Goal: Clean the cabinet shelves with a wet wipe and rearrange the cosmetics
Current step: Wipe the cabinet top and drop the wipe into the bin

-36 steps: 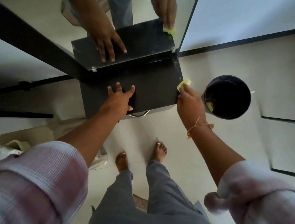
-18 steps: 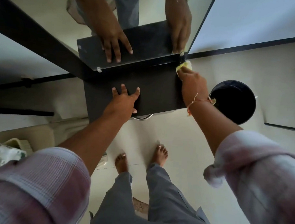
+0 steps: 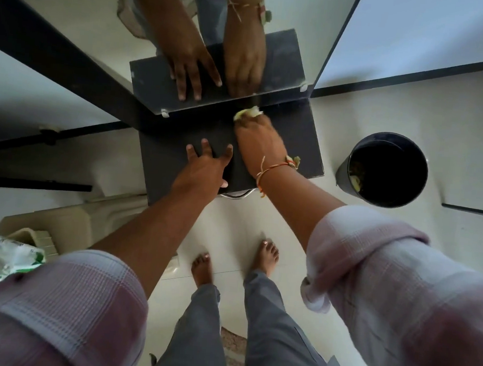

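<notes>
**Q:** What occupies the centre of the view?
**A:** A flat, matt black cabinet shelf (image 3: pixel 299 135), seen from above. Its far edge meets a tall wall mirror (image 3: pixel 290 27), which repeats the panel and both hands.

**Q:** Where is the cleaning cloth?
**A:** The crumpled yellow-green wet wipe (image 3: pixel 247 113) lies on the shelf at its far edge, touching the foot of the mirror, about midway along that edge. It shows only as a small tuft beyond the fingertips.

**Q:** How does the right hand (image 3: pixel 259 143) lie?
**A:** Back upward, with the fingers bent down over the wipe and pressing it to the panel (the fingertips themselves are hidden beneath the knuckles and the wipe). A thin orange thread bracelet (image 3: pixel 267 170) circles the wrist.

**Q:** And the left hand (image 3: pixel 205 168)?
**A:** It rests flat on the shelf, just to the left of the right hand. The fingers are straight and spread and hold nothing, and the thumb lies at the near edge.

**Q:** What surrounds the cabinet?
**A:** To the right, a round black bin (image 3: pixel 387 171) stands on the pale tiled floor (image 3: pixel 413 115), apart from the shelf, with pale scraps inside. At the near left a crinkled green-and-white plastic packet (image 3: pixel 1 250) lies against a beige box (image 3: pixel 57 226). A curved metal handle (image 3: pixel 238 194) shows under the shelf's near edge. Bare feet (image 3: pixel 203 266) stand on the floor in front of the cabinet.
</notes>
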A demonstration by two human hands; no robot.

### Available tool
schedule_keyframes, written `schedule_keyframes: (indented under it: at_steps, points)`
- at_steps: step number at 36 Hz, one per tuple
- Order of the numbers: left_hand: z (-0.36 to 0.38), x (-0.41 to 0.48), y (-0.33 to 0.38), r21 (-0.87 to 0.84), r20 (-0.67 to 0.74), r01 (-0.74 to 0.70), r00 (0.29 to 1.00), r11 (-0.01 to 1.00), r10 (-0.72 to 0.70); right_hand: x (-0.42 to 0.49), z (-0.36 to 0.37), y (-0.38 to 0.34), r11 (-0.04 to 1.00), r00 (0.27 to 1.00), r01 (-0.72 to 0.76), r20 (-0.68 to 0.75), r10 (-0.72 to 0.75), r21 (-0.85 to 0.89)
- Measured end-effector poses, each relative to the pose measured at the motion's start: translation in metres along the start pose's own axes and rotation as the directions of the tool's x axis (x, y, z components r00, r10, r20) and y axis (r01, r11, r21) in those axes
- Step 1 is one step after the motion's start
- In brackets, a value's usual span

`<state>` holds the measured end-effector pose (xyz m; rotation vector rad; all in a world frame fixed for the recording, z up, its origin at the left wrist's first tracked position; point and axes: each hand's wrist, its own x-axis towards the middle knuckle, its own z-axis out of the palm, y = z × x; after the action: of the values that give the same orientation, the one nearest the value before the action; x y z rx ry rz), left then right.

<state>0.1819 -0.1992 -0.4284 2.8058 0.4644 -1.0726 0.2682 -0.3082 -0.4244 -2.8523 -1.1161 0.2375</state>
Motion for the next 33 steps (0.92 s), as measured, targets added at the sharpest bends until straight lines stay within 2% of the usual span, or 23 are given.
schedule_keyframes:
  at_steps: [2, 3, 6, 12, 17, 21, 25, 33]
  points:
    - [-0.001, -0.002, 0.0, 0.0, -0.004, -0.004, 1.0, 1.0, 0.004, 0.003, 0.0, -0.006, 0.995, 0.995, 0.094, 0.022, -0.095, 0.024]
    - [-0.002, -0.003, 0.0, 0.0, -0.007, -0.008, 1.0, 1.0, 0.008, 0.002, 0.0, -0.006, 0.994, 0.995, 0.092, 0.027, -0.094, 0.063]
    - [-0.002, -0.006, -0.002, -0.011, -0.018, -0.018, 1.0, 1.0, 0.018, -0.008, -0.002, 0.013, 0.987, 0.999, 0.012, 0.043, -0.019, 0.16]
    - [-0.002, -0.005, -0.002, -0.042, -0.001, -0.012, 1.0, 0.999, 0.012, -0.028, -0.004, 0.083, 0.973, 0.983, -0.18, -0.01, 0.183, 0.143]
    - [-0.005, -0.005, 0.001, -0.04, 0.03, 0.007, 1.0, 0.999, -0.006, -0.047, -0.013, 0.112, 0.97, 0.98, -0.194, -0.006, 0.197, 0.143]
    - [-0.006, -0.006, 0.002, -0.046, 0.033, 0.008, 0.999, 0.999, -0.007, -0.082, -0.005, 0.103, 0.943, 0.966, -0.238, -0.041, 0.254, 0.233]
    - [-0.003, -0.007, -0.001, -0.048, -0.012, -0.014, 1.0, 0.999, 0.013, -0.135, 0.016, 0.081, 0.898, 0.922, -0.316, -0.125, 0.367, 0.305]
    - [-0.002, -0.005, 0.0, -0.038, -0.01, -0.004, 1.0, 0.999, 0.003, -0.158, 0.029, 0.058, 0.863, 0.882, -0.419, -0.098, 0.461, 0.283]
